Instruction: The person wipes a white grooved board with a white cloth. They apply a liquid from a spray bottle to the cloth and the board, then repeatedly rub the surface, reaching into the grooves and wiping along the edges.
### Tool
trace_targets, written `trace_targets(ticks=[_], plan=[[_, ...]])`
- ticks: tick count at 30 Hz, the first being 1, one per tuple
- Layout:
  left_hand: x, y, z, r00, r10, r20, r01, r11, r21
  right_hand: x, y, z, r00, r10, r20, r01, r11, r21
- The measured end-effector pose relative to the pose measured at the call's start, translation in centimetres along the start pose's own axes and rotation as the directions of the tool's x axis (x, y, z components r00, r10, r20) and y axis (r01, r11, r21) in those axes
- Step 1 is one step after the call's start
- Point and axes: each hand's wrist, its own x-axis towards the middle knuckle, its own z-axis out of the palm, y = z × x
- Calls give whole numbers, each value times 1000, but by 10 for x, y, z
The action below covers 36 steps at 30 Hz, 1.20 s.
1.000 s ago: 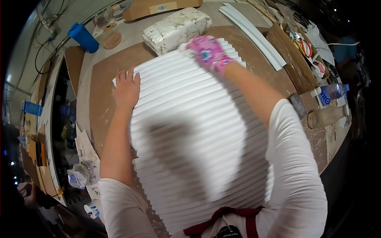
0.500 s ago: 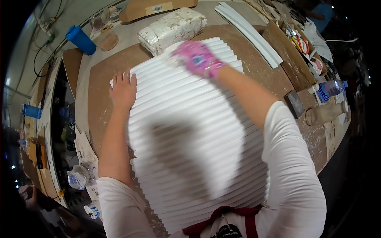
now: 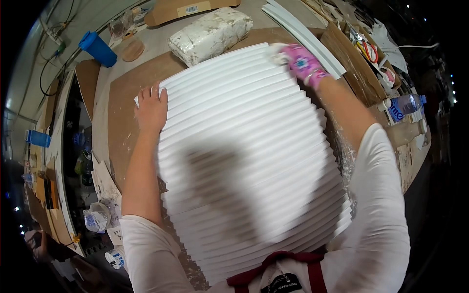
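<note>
Many long white strips lie side by side and cover the middle of the table, their ends stepped along the right edge. My bare left hand rests flat on their upper left end, fingers stretched out. At the far right corner of the strips, my right hand wears a pink patterned glove. It is closed on a white wad, perhaps a cloth, pressed against the strips' far edge. Part of the wad is hidden by the glove. Just beyond the strips sits a white wrapped block.
Two long white rails lie at the far right, beside a cardboard box holding scissors and other tools. Plastic bottles lie at the right edge. A blue cup stands at the far left. Brown board shows under the strips.
My right hand has swept to the right with the white wad, from beside the wrapped block to the strips' far right corner. My left hand has stayed in place.
</note>
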Motion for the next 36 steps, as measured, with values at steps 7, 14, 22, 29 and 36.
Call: trace_targets(ticks=[7,14,22,29,36], plan=[[-4,-2,0,999,-28,19,28,1000,8,8,-72,-10,977,-175,121,185,979,-84],[-2,5,-1,1000,-3,28,3,1000,-5,1,5,-45,832,519,194,-388,795,-466],[-5,-3,-5,999,-32,29,31,999,11,10,-123,26,959,-246,140,262,959,-107],[2,10,-3,1000,8,-3,-8,1000,5,25,20,-39,988,109,108,-104,993,-57],[-2,-7,0,1000,6,-18,-5,1000,25,34,-225,69,754,-620,-218,601,785,-152]])
